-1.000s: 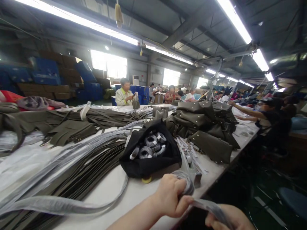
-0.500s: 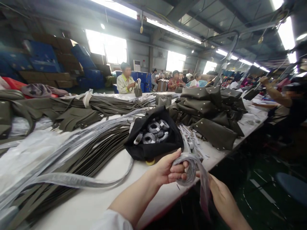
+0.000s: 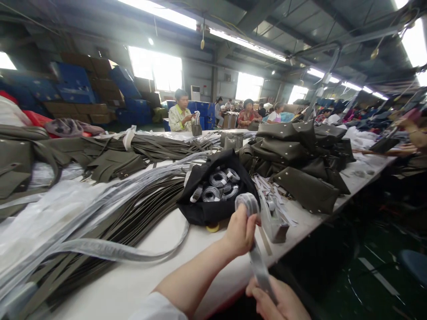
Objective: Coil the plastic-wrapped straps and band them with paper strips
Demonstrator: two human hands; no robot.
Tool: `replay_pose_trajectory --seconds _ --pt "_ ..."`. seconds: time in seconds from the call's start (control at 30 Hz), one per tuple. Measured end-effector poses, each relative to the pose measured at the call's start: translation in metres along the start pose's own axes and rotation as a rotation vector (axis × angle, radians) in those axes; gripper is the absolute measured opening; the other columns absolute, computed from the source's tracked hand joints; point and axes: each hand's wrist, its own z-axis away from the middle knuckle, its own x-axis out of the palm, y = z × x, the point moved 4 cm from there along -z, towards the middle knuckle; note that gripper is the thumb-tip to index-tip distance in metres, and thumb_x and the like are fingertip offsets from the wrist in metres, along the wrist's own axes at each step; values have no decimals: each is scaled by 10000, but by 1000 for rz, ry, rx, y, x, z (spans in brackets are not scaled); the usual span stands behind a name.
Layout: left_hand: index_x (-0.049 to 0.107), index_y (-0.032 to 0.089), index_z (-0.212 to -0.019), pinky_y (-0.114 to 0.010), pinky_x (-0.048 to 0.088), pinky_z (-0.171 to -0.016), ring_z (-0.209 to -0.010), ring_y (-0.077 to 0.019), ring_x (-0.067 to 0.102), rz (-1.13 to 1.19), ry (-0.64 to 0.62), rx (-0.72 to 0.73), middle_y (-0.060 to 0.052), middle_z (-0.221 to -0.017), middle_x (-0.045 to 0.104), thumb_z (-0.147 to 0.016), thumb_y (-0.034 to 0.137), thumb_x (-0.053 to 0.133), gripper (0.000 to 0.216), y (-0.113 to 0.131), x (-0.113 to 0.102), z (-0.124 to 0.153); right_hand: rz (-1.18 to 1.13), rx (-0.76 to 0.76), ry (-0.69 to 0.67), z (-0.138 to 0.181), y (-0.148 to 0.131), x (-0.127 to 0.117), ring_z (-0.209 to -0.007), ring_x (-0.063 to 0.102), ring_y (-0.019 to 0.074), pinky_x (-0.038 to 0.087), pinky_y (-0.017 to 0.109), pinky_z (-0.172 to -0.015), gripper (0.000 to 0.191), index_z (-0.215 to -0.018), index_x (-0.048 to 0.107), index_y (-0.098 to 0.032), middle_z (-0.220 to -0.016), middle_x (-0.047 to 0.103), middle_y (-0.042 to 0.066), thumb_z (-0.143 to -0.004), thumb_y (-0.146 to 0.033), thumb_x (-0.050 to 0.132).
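Observation:
My left hand (image 3: 242, 231) is closed round a rolled-up grey strap in clear plastic (image 3: 247, 203), held above the table's near edge. A loose tail of that strap (image 3: 258, 266) runs down to my right hand (image 3: 275, 302), which pinches it at the bottom of the view. Just beyond my left hand sits a black cloth bag (image 3: 213, 206) holding several similar rolled straps (image 3: 216, 184).
Long plastic-wrapped straps (image 3: 100, 213) and dark olive strips cover the white table (image 3: 160, 266) on the left. A heap of olive bag pieces (image 3: 296, 155) lies at right. A small clear box (image 3: 271, 222) stands by the edge. Other people work further back.
My left hand has lifted the roll up and towards the black bag. My right hand has dropped lower, drawing the strap's tail taut. The camera has turned slightly.

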Motion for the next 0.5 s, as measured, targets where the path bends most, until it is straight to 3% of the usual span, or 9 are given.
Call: replay_pose_trajectory --seconds 0.17,0.23,0.3,0.4,0.5 --pt "425 219 -693 -319 247 -641 -616 -159 319 -551 -424 194 -8 -661 411 -952 476 421 364 4 14 12 -2 -7 339 17 -23 -67 -488 488 135 412 231 -483 410 -699 562 -221 -539 494 -33 -910 -571 542" --pt "350 217 -640 -305 208 -591 -564 -131 262 -601 -516 163 30 -591 330 -927 530 456 438 4 17 13 116 -65 312 15 -26 -80 -599 584 172 495 251 -592 341 -779 608 -227 -635 597 0 -923 -529 541" --pt "325 206 -606 -289 188 -554 -535 -106 242 -620 -556 81 49 -554 286 -914 559 478 492 4 16 12 240 -95 254 10 -22 -83 -824 662 227 543 304 -779 333 -1007 653 -229 -872 702 59 -953 -512 486" --pt "369 186 -581 -266 186 -518 -523 -83 251 -624 -618 -26 53 -540 303 -914 581 474 527 5 12 8 390 -78 229 4 -8 -81 -1154 613 278 465 406 -1024 438 -1261 593 -216 -1216 675 131 -985 -497 402" --pt "454 164 -582 -244 207 -491 -500 -66 285 -586 -769 -161 46 -522 379 -889 659 479 583 4 7 9 492 -73 184 3 3 -75 -1143 625 264 459 406 -1022 432 -1206 633 -223 -1176 692 117 -1007 -466 337"
